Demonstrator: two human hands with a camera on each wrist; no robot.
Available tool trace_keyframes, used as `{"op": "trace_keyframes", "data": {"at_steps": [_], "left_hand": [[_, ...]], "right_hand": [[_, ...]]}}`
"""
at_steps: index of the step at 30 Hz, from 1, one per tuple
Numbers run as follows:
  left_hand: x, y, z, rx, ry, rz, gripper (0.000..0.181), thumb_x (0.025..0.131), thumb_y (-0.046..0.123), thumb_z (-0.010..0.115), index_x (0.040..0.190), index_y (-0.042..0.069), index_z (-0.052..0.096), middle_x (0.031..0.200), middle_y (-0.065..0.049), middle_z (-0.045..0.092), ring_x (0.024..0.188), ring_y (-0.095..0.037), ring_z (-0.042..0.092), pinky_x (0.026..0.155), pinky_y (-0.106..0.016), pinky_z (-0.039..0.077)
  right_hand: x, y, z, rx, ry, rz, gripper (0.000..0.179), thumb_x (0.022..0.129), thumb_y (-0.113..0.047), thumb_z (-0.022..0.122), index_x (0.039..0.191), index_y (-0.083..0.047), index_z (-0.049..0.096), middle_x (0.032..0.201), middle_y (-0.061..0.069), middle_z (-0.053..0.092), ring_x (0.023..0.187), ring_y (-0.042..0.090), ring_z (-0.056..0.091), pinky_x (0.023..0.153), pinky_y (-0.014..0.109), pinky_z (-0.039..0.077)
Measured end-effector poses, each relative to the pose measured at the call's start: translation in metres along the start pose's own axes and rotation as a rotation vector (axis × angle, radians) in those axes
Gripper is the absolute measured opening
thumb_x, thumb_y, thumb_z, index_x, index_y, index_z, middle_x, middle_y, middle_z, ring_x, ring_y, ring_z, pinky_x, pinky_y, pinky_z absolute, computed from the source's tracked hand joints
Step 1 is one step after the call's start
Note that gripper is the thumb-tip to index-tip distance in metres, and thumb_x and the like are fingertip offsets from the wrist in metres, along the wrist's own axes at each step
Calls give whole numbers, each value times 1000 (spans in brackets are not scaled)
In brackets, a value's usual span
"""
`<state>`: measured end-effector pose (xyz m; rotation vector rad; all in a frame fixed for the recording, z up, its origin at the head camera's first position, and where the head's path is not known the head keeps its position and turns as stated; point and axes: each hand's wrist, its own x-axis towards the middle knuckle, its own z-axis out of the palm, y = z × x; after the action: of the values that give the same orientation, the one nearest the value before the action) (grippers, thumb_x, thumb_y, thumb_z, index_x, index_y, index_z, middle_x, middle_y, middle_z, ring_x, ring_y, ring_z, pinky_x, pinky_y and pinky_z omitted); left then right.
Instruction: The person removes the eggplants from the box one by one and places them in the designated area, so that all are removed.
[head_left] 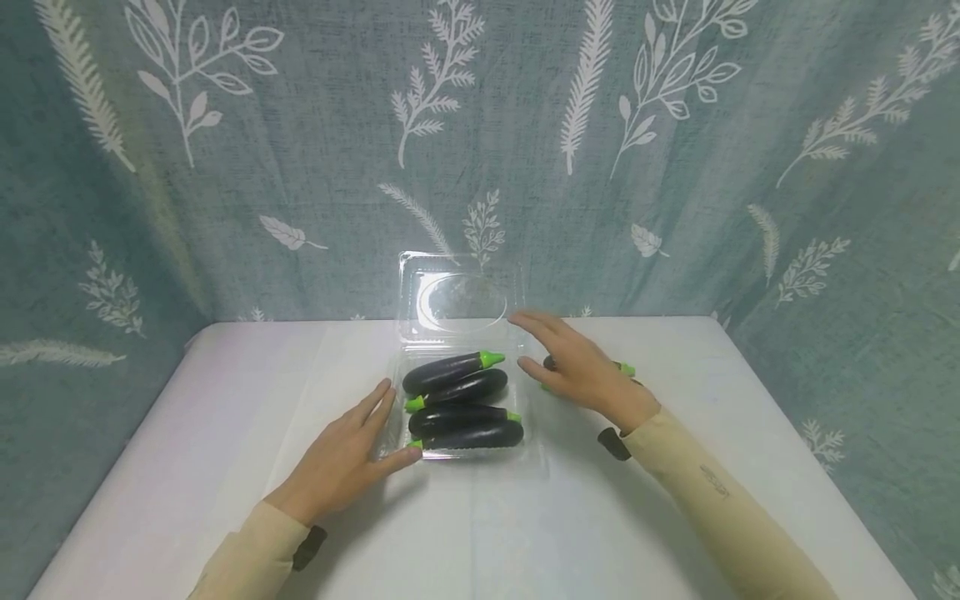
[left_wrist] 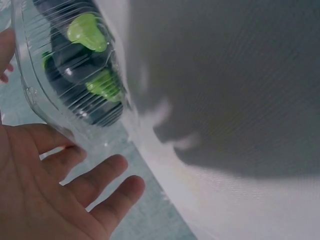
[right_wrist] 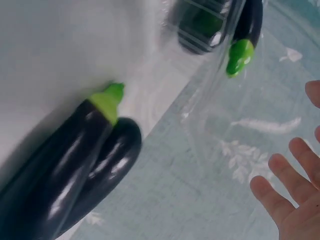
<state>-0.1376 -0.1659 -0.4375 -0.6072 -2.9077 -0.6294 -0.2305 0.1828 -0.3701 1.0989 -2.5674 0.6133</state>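
Observation:
A clear plastic clamshell box [head_left: 534,454] stands mid-table with its lid [head_left: 461,304] raised at the back. Several dark eggplants [head_left: 457,421] with green caps lie side by side in it. My left hand [head_left: 337,458] is at the box's left side, fingers extended along the wall and thumb by the front left corner. In the left wrist view its fingertips are close to the ribbed wall; contact is hard to tell. Fingers spread and holding nothing, my right hand [head_left: 573,367] hovers right of the box near the lid. Below it, partly hidden, lie two more eggplants [right_wrist: 60,165].
A white cloth covers the table [head_left: 247,400]. Behind it and along both sides hangs a green curtain [head_left: 337,167] with white leaf patterns, and the raised lid stands near the back one. Dark wrist straps [head_left: 615,443] sit at both cuffs.

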Motion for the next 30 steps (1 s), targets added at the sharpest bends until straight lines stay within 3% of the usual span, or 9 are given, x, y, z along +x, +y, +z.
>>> {"op": "trace_keyframes", "data": {"at_steps": [5,7,20,25,30], "left_hand": [[1,0,0,2,-2,4,100,93,69,57,157,-2,31,165,-16,27,143,-42,39,113,-56,38],[1,1,-1,1,-3,6,100,93,69,57,157,-3,31,165,-16,27,142,-42,39,113,-56,38],[2,1,-1,-9,-7,-5,100,93,69,56,157,-2,30,165,-17,26,142,-43,39,111,-58,38],[1,1,-2,-16,-10,-5,99,93,69,56,158,-2,29,165,-17,26,142,-44,39,111,-59,38],[-1,3,-3,-17,-9,-11,99,93,68,57,158,-2,29,165,-16,26,142,-44,39,111,-59,38]], "right_hand": [[12,-6,6,-46,-11,-57,61,99,-21,68,153,-9,43,154,11,46,141,26,44,107,41,47],[17,-8,9,-63,-25,-78,61,99,-21,68,153,-8,43,154,11,46,142,26,43,114,42,41],[48,-14,26,-87,-65,-170,59,95,-14,72,149,-8,49,148,12,52,137,26,48,114,38,41],[58,-18,33,-111,-113,-144,54,96,-17,72,145,-9,54,142,9,57,133,25,52,112,37,43],[67,-25,41,-106,-189,-61,50,97,-23,72,143,-13,57,139,9,60,131,25,54,109,37,45]]}}
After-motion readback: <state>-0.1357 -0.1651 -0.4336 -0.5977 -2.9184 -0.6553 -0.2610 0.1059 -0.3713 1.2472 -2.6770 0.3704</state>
